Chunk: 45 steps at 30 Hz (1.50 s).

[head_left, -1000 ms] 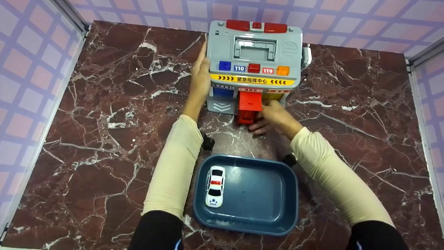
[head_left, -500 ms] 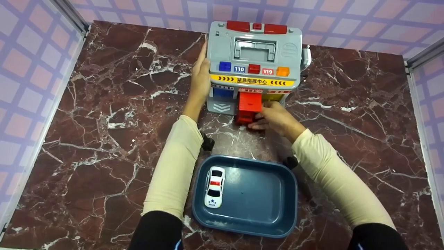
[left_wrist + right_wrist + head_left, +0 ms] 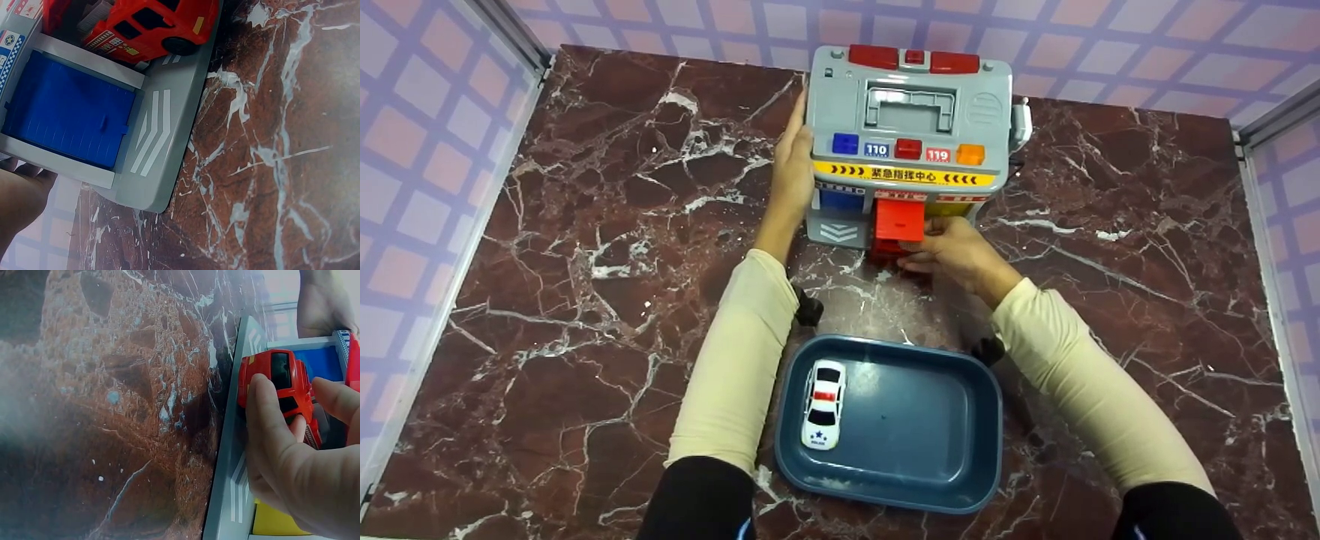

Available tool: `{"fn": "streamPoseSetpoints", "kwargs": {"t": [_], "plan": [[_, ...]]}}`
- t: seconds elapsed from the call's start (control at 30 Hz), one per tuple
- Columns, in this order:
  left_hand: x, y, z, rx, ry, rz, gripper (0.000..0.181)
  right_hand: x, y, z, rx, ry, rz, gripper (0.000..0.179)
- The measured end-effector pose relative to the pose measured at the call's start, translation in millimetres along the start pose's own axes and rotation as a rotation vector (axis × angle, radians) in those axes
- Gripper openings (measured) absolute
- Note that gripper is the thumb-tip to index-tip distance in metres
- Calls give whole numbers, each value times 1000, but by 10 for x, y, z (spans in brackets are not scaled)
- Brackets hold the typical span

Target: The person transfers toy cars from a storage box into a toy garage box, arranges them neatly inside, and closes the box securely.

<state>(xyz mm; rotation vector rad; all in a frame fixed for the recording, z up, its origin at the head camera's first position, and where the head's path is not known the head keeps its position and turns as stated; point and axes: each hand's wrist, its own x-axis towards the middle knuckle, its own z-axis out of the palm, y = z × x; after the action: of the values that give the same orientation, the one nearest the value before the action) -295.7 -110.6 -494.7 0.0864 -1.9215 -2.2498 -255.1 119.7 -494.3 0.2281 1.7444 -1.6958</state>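
Note:
A grey toy rescue station stands at the back, with a blue door on the left and a raised red door in the middle. Under the raised door, a red toy fire truck sits partway into the middle bay. My right hand is at the truck's right front corner; its extended fingers press on the front and side, as the right wrist view shows. My left hand rests along the station's left wall, fingers pointing to the back; their tips are partly hidden behind it.
A blue plastic tray sits between the forearms, with a white toy police car at its left side. A white handle sticks out of the station's right side. Patterned walls border the dark red marbled tabletop.
The fire truck has slid farther back into the middle bay, with the right hand's fingers following and drawing closer to its front. The left hand has stayed against the station.

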Motion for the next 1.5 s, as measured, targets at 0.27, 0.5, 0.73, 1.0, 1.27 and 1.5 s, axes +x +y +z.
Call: {"fn": "streamPoseSetpoints", "kwargs": {"t": [0.27, 0.5, 0.73, 1.0, 1.27, 1.5], "plan": [[-8, 11, -1, 6, 1, -9, 53, 15, 54, 32, -261, 83, -122, 29], [-12, 14, -1, 4, 2, -10, 52, 24, 54, 43, -400, 162, -185, 32], [-8, 3, -7, -14, -4, -22, 52, 38, 49, 48, -351, 168, -158, 36], [-19, 20, -9, 9, 3, -25, 52, 43, 43, 44, -371, 168, -158, 36], [-4, 3, 2, 11, 2, 9, 52, 39, 36, 49, -356, 177, -153, 42], [-12, 9, 2, 1, -1, -7, 52, 52, 31, 55, -314, 194, -158, 32]]}}
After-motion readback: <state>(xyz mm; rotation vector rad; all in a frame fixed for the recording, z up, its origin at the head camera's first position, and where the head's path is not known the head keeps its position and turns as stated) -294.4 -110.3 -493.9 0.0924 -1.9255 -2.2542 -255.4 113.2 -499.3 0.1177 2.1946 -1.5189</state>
